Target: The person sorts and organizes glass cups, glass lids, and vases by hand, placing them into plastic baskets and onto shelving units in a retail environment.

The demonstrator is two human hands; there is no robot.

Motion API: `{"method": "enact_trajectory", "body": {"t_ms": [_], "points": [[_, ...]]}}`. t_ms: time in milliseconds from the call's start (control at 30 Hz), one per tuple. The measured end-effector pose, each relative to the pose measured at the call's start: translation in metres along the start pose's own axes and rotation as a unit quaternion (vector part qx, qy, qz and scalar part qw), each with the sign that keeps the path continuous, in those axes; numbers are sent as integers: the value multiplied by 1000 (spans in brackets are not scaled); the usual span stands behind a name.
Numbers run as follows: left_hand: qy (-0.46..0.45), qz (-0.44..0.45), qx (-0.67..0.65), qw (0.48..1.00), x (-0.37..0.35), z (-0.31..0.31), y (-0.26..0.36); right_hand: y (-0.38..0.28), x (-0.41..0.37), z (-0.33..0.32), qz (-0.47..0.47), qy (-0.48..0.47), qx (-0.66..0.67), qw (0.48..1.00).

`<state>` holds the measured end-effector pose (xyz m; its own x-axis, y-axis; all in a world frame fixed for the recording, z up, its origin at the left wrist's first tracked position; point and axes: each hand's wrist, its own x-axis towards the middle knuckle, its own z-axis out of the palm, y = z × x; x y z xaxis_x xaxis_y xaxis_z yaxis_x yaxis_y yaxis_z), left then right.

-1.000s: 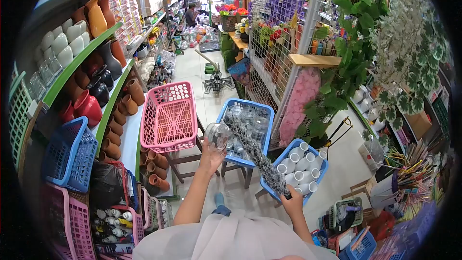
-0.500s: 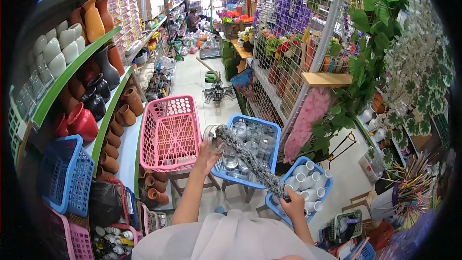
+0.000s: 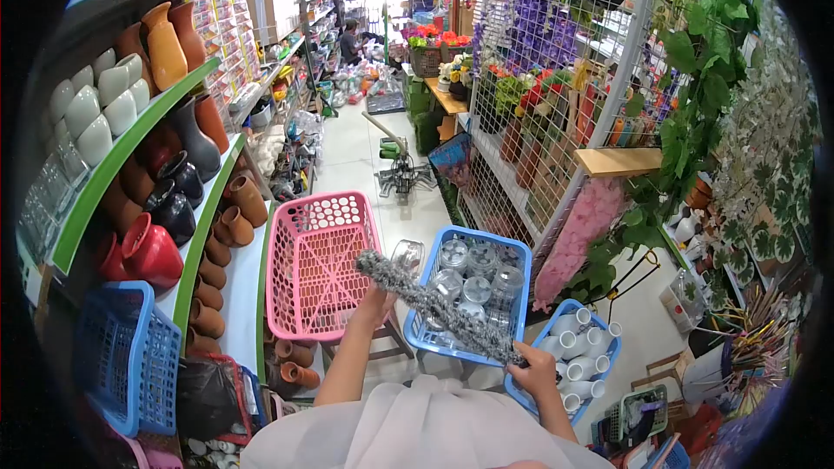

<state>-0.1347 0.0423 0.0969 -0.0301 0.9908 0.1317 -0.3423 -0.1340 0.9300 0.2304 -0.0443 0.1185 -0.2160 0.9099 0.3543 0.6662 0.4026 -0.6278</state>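
Note:
My right hand (image 3: pixel 533 370) is closed round the handle end of a grey fluffy duster (image 3: pixel 439 306), which slants up to the left across the blue basket (image 3: pixel 520 323). My left hand (image 3: pixel 372 307) grips a clear glass jar (image 3: pixel 408 254) between the pink basket (image 3: pixel 372 254) and the blue one; the duster's tip crosses in front and hides part of the jar and fingers. Several similar clear glass jars (image 3: pixel 473 289) fill the blue basket. Close to my right hand, a smaller blue basket (image 3: pixel 615 354) holds several pale, white-rimmed vases (image 3: pixel 584 368).
Shelves on the left carry clay pots (image 3: pixel 207 320), red vases (image 3: pixel 152 252) and white vases (image 3: pixel 91 139). A wire-grid rack (image 3: pixel 556 156) with artificial flowers stands right. Ahead, a stand-like metal object (image 3: pixel 404 175) sits on the aisle floor, and a person (image 3: pixel 350 43) is farther back.
The duster's tip has swung left, from over the jar to the front of my left hand. The jar now shows beyond the duster. My view has shifted slightly, so the baskets appear lower and farther right.

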Motion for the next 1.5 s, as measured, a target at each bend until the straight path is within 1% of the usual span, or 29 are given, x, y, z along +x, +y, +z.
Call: {"method": "enact_trajectory", "body": {"t_ms": [33, 67, 100, 167, 200, 233, 300, 367, 433, 467, 500, 533, 567, 600, 633, 700, 733, 833, 867, 967, 1033, 1100, 1133, 1200, 1233, 1300, 1367, 1433, 1500], "points": [[53, -82, -147, 984, 1, 6, 12, -1, 3, 3, 20, -25, -24, 999], [-22, -45, -152, 987, 13, -27, -17, 4, 3, 9, 54, -14, 11, 998], [-25, -44, -152, 987, 17, -25, -10, 9, 3, 16, 54, -11, 9, 998], [-47, -39, -148, 987, 18, -8, 23, 16, 2, 29, 105, 49, 81, 990], [-2, -20, -192, 981, 15, 5, 40, 4, 4, 23, 130, 35, 71, 988], [-5, -22, -193, 981, 21, -4, 31, 5, 3, 24, 133, 37, 70, 988], [3, -43, -309, 950, 32, -18, 21, 5, -1, 24, 100, 27, -4, 995], [-32, -22, -305, 952, 35, -15, 25, -1, 0, 26, 133, 9, -9, 991], [-62, 4, -159, 985, 42, -8, 38, -4, 3, 24, 161, -11, -16, 987], [-50, -13, -101, 993, 44, -11, 42, -4, 3, 23, 147, -5, -15, 989], [-49, -13, -103, 993, 46, -15, 40, -3, 3, 23, 134, -1, -13, 991], [-2, -11, -87, 996, 49, -19, 38, 1, 2, 22, 133, -2, -14, 991], [45, -9, -71, 996, 51, -24, 37, 8, 0, 19, 98, -15, -29, 995], [11, -47, -74, 996, 52, -33, 43, 13, 1, 16, 63, -27, -44, 997], [9, -46, -73, 996, 53, -32, 43, 17, 4, 16, 62, -25, -45, 997], [-14, -24, -137, 990, 54, -24, 40, 21, 11, 16, 133, -9, -86, 987], [-46, -5, -124, 991, 55, -18, 39, 17, 15, 16, 142, 14, -71, 987], [-16, -49, -65, 997, 59, -15, 35, 25, 13, 26, 128, 15, -24, 991], [-21, -26, -105, 994, 66, -19, 27, 26, 9, 26, 130, 14, -24, 991], [-23, -35, -164, 986, 69, -26, 29, 22, 9, 12, 91, 5, -56, 994], [-22, -39, -163, 986, 68, -23, 30, 7, 19, 2, 202, 53, -28, 978], [-20, -62, 6, 998, 69, -20, 34, 12, 20, 5, 187, 73, -11, 980], [-29, -59, 96, 993, 66, -15, 40, 10, 21, 5, 150, 60, 1, 987], [-56, -86, 116, 988, 65, -16, 39, 14, 23, 12, 47, 57, -14, 997], [-82, -114, 133, 981, 64, -17, 38, 18, 23, 16, 47, 59, -13, 997], [-60, -105, 124, 985, 58, -15, 39, 17, 27, 22, 158, 12, 2, 987], [-130, -67, 118, 982, 50, -13, 53, 18, 30, 26, 148, 21, -2, 989], [-151, -84, 100, 980, 50, -15, 51, 20, 29, 32, 166, 3, 1, 986], [-145, -73, -34, 986, 50, -14, 47, 12, 29, 32, 196, -19, 11, 980]]}}
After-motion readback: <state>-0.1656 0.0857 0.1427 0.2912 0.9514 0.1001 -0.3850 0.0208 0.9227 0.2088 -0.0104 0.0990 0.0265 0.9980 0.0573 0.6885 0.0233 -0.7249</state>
